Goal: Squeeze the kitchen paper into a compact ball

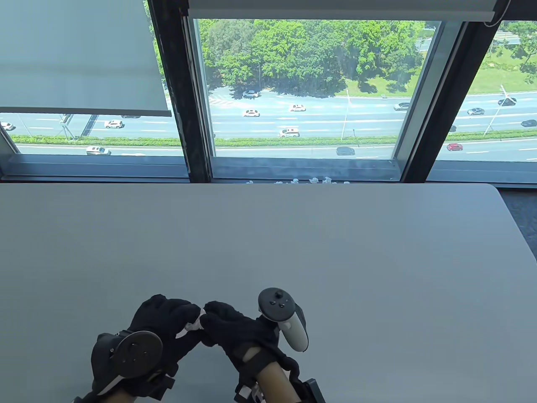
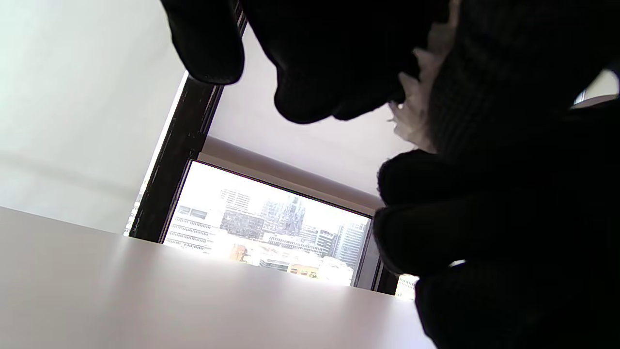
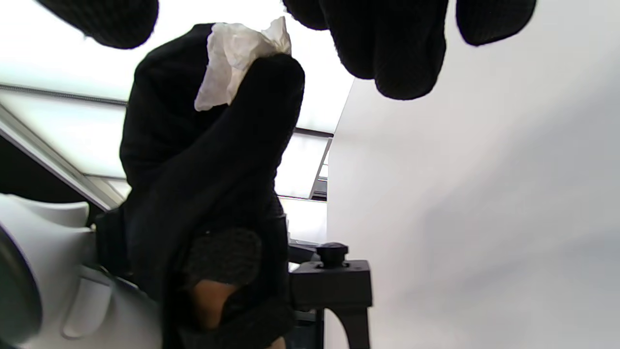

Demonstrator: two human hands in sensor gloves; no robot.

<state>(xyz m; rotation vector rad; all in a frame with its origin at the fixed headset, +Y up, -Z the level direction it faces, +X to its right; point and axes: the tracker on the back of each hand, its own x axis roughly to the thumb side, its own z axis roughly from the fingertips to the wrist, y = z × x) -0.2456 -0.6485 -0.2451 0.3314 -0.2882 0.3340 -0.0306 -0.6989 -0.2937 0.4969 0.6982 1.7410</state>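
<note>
Down at the lower centre of the table view, the left hand [image 1: 163, 325] and the right hand [image 1: 233, 325] meet fingertip to fingertip above the grey table [image 1: 335, 252]. Both close around the kitchen paper [image 1: 194, 325], which shows only as a small white sliver in the gap between the black gloves. At the top right of the left wrist view, the crumpled white paper [image 2: 419, 104] peeks out between the dark fingers [image 2: 310, 72] and the other glove. Toward the upper left of the right wrist view, a wad of it [image 3: 237, 60] sits pressed against the left glove. Behind the table, small white scraps [image 1: 308, 181] lie along the window sill at mid-frame.
</note>
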